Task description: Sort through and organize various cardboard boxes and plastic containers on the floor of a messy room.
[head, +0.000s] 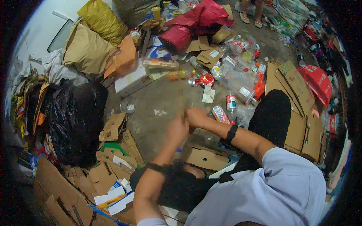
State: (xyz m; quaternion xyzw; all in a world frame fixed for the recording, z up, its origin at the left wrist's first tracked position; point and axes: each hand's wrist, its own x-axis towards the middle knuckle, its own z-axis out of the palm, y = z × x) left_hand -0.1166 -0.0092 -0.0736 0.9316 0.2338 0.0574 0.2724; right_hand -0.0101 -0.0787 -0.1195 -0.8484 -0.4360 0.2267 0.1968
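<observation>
My left hand (178, 127) is blurred and meets my right hand (197, 117) above the concrete floor, in the middle of the view. Both are curled; whether something small is between them cannot be told. A cardboard box (206, 158) with a round hole lies on the near side of my hands. To their right a crushed drink can (220, 114) lies beside a plastic bottle (231, 103) with a red and white label. Beyond them are a torn white carton piece (208, 94), a red can (207, 79) and a bottle with an orange label (176, 75).
A black plastic bag (76, 121) stands at left, with flattened cardboard (113, 127) beside it. More cardboard (297, 124) lies by my right knee. Plastic bottles (240, 82) and a red bag (198, 22) are farther off. Another person's feet (244, 18) show at the top.
</observation>
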